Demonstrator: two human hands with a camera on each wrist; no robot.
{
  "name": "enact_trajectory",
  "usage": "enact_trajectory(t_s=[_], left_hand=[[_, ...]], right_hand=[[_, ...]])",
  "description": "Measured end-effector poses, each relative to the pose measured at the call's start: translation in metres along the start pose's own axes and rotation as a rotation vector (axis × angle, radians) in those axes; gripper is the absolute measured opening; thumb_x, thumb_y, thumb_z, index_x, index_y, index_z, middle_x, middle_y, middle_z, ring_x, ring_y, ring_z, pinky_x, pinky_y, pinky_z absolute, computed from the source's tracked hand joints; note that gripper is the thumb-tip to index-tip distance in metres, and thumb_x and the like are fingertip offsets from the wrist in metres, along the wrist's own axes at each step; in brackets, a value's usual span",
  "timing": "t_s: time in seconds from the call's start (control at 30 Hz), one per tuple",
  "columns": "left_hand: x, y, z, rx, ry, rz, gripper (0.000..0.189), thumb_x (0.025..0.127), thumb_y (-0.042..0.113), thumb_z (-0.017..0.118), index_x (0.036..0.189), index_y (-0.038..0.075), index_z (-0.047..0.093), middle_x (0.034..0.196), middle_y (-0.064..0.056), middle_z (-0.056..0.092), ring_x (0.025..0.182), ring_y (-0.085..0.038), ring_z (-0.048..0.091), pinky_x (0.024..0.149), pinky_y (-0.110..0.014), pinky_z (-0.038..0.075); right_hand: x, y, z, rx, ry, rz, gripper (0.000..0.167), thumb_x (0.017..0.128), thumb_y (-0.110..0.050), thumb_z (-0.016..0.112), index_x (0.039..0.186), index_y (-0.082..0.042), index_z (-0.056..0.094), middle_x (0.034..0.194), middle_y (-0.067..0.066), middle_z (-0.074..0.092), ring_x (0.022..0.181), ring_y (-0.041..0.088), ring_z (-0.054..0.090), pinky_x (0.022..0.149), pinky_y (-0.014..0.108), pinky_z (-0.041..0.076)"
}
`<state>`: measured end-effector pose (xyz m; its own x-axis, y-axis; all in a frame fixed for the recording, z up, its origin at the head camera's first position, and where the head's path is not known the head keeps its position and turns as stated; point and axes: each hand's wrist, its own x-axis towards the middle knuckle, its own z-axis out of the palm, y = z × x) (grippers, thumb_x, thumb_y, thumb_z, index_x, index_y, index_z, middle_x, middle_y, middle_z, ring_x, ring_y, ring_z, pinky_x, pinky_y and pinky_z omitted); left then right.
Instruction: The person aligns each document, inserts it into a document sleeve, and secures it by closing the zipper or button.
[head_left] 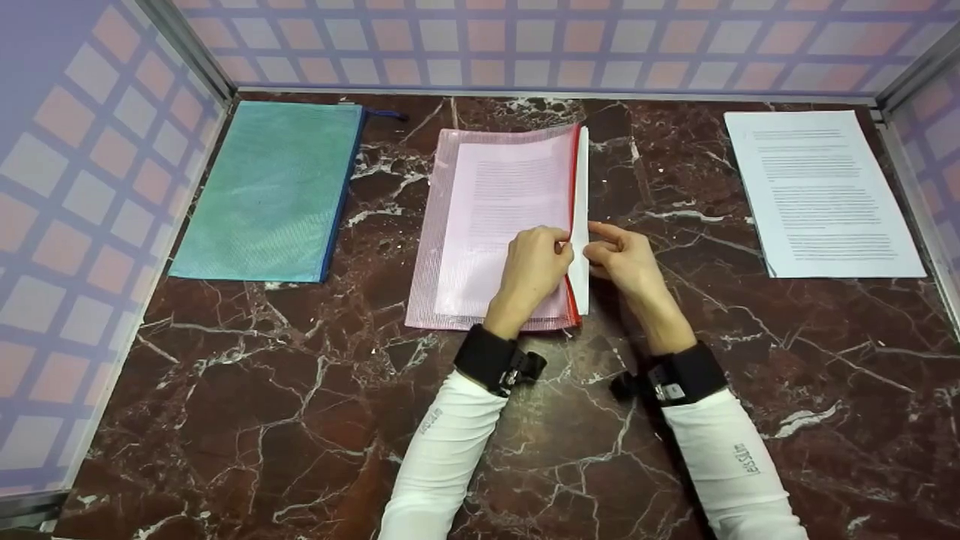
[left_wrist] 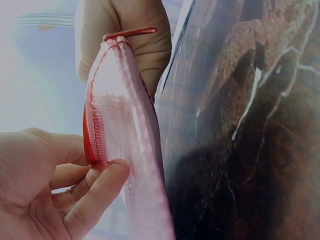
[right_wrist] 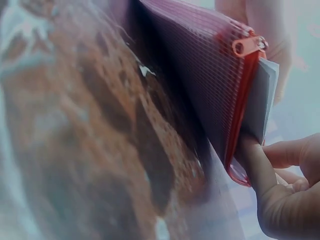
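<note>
Pink and mesh, the pouch (head_left: pixel 425 225) lies beneath the left hand (head_left: pixel 534 259), whose fingers pinch its red zip edge (head_left: pixel 575 165). The right hand (head_left: pixel 630 259) pinches the papers (head_left: pixel 582 180), seemingly mostly inserted; their margin sticks out beside its fingers, the zip unclosed.

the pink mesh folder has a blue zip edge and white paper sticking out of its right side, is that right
Not quite: the zip edge of the pink mesh folder is red, not blue, as the right wrist view shows. White paper does stick out of its right side.
</note>
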<state>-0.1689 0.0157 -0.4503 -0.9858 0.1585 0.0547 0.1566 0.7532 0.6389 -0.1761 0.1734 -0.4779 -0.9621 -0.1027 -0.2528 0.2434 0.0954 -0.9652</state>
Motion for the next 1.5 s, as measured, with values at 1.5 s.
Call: enact_trajectory(t_s=[1.5], left_hand=[[0.002, 0.001, 0.006, -0.037, -0.015, -0.013, 0.025, 0.094, 0.016, 0.062, 0.115, 0.011, 0.075, 0.106, -0.008, 0.077, 0.091, -0.021, 0.071, 0.081, -0.034, 0.057]], right_hand=[[0.000, -0.005, -0.001, 0.031, -0.045, 0.009, 0.044, 0.097, -0.005, 0.059, 0.138, 0.009, 0.051, 0.109, 0.007, 0.074, 0.085, 0.006, 0.073, 0.081, 0.023, 0.061]])
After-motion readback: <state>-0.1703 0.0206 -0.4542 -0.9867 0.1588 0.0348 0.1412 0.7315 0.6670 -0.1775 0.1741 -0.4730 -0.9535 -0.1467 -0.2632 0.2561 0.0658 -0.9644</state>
